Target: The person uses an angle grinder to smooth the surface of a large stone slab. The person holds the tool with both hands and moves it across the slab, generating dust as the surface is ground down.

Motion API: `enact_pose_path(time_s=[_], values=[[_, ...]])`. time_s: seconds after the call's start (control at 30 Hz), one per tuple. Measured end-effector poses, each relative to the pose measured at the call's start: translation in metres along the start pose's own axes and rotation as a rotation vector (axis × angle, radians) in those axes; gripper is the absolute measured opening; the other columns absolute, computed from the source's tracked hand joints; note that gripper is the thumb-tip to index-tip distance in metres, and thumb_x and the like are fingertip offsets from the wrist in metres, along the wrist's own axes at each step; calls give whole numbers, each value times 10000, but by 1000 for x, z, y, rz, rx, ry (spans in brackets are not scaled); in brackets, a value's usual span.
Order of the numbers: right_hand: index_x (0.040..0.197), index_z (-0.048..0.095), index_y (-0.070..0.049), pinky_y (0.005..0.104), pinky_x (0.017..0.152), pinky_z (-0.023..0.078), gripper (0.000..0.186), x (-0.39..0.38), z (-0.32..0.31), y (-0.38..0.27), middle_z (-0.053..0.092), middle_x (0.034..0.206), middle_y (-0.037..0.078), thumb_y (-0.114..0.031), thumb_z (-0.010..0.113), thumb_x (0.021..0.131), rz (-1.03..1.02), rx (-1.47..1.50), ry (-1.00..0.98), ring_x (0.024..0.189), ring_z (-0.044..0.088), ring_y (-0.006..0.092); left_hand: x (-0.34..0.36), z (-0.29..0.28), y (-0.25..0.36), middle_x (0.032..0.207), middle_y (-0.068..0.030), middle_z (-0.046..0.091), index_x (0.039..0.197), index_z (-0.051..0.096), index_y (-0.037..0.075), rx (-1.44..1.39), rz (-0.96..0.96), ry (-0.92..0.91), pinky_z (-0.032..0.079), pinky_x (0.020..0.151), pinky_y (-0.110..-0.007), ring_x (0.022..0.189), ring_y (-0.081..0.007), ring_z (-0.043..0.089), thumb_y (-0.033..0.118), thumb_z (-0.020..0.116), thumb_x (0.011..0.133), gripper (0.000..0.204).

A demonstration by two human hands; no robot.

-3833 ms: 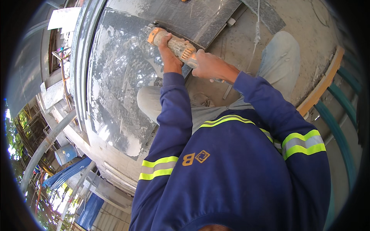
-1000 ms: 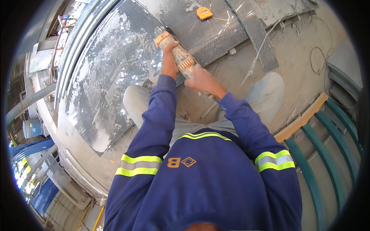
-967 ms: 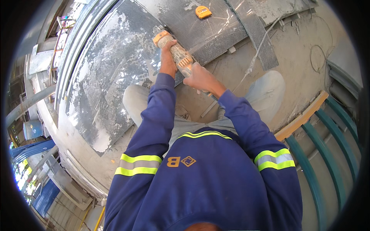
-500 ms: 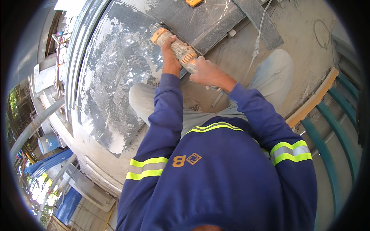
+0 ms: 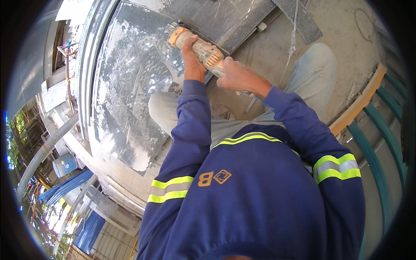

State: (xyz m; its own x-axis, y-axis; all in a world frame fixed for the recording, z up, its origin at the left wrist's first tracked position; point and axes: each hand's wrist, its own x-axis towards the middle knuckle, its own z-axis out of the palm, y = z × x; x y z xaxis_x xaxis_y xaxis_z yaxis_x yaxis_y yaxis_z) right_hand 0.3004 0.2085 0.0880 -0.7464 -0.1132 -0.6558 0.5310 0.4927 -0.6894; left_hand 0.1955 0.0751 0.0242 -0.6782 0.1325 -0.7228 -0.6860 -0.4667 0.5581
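A dusty orange power tool [image 5: 203, 53] lies diagonally in both my hands, its head at the edge of a dark, white-smeared stone slab [image 5: 130, 73], beside the seam with another dark slab [image 5: 221, 19]. My left hand [image 5: 192, 58] is wrapped round the body near the head, thumb on top. My right hand [image 5: 238, 77] grips the rear end, below and to the right. Whether the head touches the stone I cannot tell. My knees in pale trousers are bent either side of the tool.
A narrow stone strip [image 5: 303, 24] and a white cord [image 5: 292, 45] lie at upper right, near a loop of wire. A wooden rail with teal bars [image 5: 375, 167] curves along the right. Curved pipes, a blue bucket [image 5: 65, 164] and blue corrugated sheets [image 5: 65, 188] are on the left.
The view has swung, shifting the surroundings, and the orange tape measure has passed out of the top of the picture. Both hands keep their grip on the tool, which has barely moved along the slab.
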Motion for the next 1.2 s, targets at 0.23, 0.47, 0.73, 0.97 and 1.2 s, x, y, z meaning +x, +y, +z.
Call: enact_pose_path(time_s=[0.23,0.47,0.73,0.97,1.2], values=[[1119,460,182,443,612,567,562,0,-3,-2,659,924,354,-195,670,758,-18,-15,0,701,707,408,6,-4,-1,884,-220,621,1190,469,14,2,1,-15,581,705,-531,769,-386,661,271,678,823,495],[1095,475,175,458,614,569,524,15,-2,-5,660,913,363,-177,671,760,-73,-37,39,697,710,419,20,-6,5,893,-216,619,1196,469,10,22,11,9,577,711,-534,778,-394,659,286,671,825,505],[1127,502,164,462,760,562,555,-8,-5,-6,673,967,345,-201,694,755,35,-51,-11,846,711,427,1,-1,-6,889,-216,610,1198,473,22,6,7,17,576,697,-541,765,-390,649,278,667,828,489],[1085,495,175,473,689,572,524,16,3,6,654,922,381,-181,679,748,-120,-43,82,782,709,454,12,-2,2,856,-205,610,1151,487,30,-3,17,15,586,688,-518,741,-365,650,236,670,815,435],[1062,500,171,469,691,573,507,4,4,4,661,902,368,-189,676,751,-98,-75,88,771,712,444,8,-4,-1,902,-229,617,1220,454,24,1,5,-6,578,697,-534,776,-395,656,267,661,830,505]])
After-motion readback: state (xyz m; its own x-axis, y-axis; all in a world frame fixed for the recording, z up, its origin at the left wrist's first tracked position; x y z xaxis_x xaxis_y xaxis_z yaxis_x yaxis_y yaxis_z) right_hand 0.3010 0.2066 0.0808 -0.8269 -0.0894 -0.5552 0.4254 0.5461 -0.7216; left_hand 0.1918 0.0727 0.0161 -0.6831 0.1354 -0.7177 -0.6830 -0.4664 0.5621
